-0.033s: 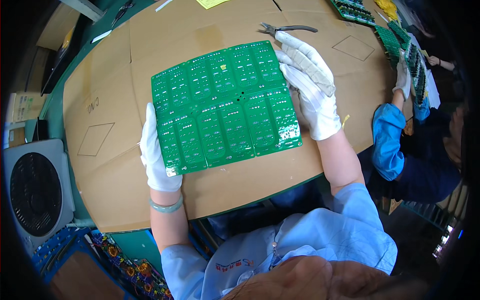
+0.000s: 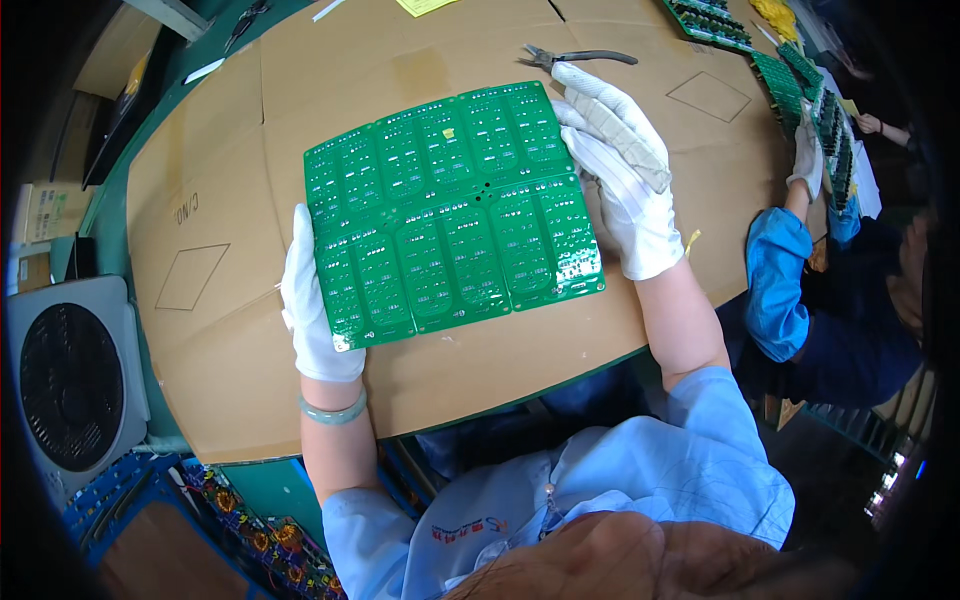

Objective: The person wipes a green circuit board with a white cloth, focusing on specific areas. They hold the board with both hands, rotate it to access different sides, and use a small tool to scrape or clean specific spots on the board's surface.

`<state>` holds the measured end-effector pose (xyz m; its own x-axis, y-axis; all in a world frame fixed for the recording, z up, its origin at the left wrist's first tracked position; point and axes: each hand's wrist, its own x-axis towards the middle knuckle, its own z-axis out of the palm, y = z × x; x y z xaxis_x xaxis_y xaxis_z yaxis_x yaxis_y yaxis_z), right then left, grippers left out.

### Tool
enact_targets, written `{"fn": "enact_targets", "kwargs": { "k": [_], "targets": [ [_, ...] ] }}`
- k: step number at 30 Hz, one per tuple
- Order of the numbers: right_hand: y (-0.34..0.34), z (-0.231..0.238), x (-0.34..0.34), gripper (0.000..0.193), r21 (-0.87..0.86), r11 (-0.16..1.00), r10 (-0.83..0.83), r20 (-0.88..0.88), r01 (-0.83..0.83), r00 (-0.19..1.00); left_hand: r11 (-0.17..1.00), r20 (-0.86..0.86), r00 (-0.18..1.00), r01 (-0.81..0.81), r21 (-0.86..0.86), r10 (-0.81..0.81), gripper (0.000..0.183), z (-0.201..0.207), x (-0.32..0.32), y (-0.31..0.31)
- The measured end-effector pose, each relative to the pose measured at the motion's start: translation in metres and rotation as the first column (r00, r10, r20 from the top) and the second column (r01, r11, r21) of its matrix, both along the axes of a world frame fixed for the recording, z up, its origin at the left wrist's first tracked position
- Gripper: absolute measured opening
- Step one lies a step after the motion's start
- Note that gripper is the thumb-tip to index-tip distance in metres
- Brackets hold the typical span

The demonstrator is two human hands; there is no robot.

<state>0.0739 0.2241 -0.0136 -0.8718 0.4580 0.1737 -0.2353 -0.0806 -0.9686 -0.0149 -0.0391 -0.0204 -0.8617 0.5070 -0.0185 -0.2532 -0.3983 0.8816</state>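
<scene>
A large green circuit board panel (image 2: 455, 215) is held up over the cardboard-covered table, its face with rows of solder points turned toward me. It is divided into several smaller boards, and a small yellow spot marks its upper half. My left hand (image 2: 308, 300), in a white glove, grips the left edge; its fingers are partly hidden behind the board. My right hand (image 2: 622, 185), also gloved, holds the upper right edge, with pale wrapping around some fingers. Just beyond its fingertips lie side cutters (image 2: 580, 57) with dark handles.
Cardboard (image 2: 230, 370) covers the table. At the left stands a fan-like unit (image 2: 72, 375) with a black round grille. To the right a co-worker's gloved hand (image 2: 806, 160) touches green boards (image 2: 830, 125). A yellow paper (image 2: 425, 5) lies at the far edge. Populated boards (image 2: 265, 535) sit below left.
</scene>
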Motion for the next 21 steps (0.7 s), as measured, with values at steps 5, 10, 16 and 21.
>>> {"fn": "enact_targets", "kwargs": {
  "k": [5,10,16,21],
  "targets": [
    [0.000,-0.008,-0.004,0.045,0.005,1.000,0.012,-0.008,-0.012,1.000,0.999,0.046,0.999,-0.014,0.050,0.012,0.044,0.008,0.004,0.005],
    [-0.001,-0.011,-0.008,0.042,0.056,0.997,0.041,0.054,-0.044,0.998,0.999,0.116,0.993,-0.026,-0.033,0.030,0.046,-0.001,-0.003,0.000],
    [0.008,-0.026,-0.014,0.038,0.303,0.949,0.057,0.107,-0.087,0.993,0.999,0.184,0.982,0.035,0.014,-0.037,0.047,0.014,0.000,0.010],
    [0.005,-0.028,-0.018,0.033,0.494,0.867,-0.016,0.156,-0.064,0.988,0.992,0.229,0.970,-0.051,-0.116,0.076,0.045,0.008,0.004,0.010]
  ]
}}
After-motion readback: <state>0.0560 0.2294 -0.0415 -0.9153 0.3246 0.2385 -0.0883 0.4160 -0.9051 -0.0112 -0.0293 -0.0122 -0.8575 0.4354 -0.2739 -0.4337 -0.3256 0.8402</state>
